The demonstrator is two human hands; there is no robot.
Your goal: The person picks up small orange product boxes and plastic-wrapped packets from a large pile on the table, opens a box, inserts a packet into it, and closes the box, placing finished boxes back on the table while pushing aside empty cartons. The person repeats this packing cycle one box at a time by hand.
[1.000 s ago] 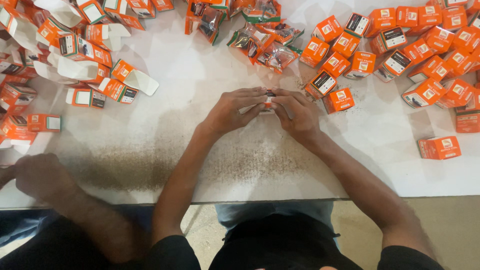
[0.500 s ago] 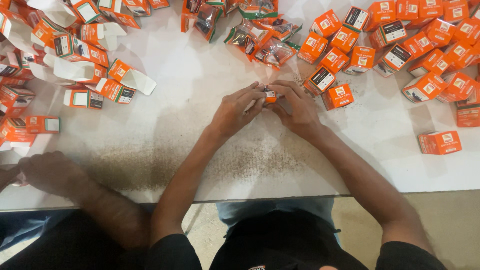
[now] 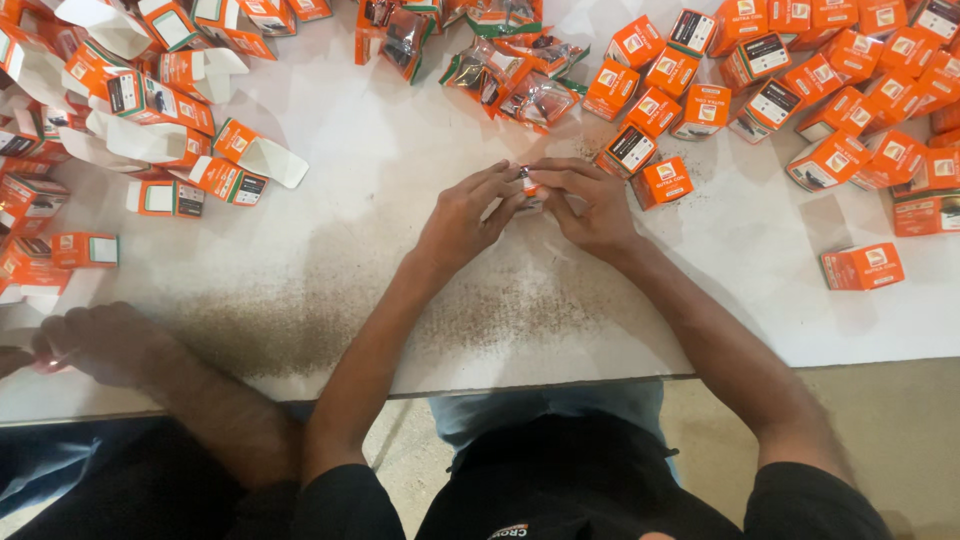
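Observation:
My left hand (image 3: 468,212) and my right hand (image 3: 590,203) meet over the white table (image 3: 400,260), fingers pinched together on a small orange box (image 3: 528,187) that is mostly hidden between them. Just right of my right hand lies a closed orange box (image 3: 663,182). A pile of clear plastic packets (image 3: 500,60) with orange contents sits just beyond my hands.
Many closed orange boxes (image 3: 820,70) cover the table's far right; one (image 3: 862,266) sits alone near the right edge. Open orange boxes with white flaps (image 3: 150,110) are heaped at the far left. Another person's hand (image 3: 95,345) rests at the table's near left edge.
Both my hands have shifted slightly farther from me across the table, still pinched on the small box. The other person's hand at the left has barely moved.

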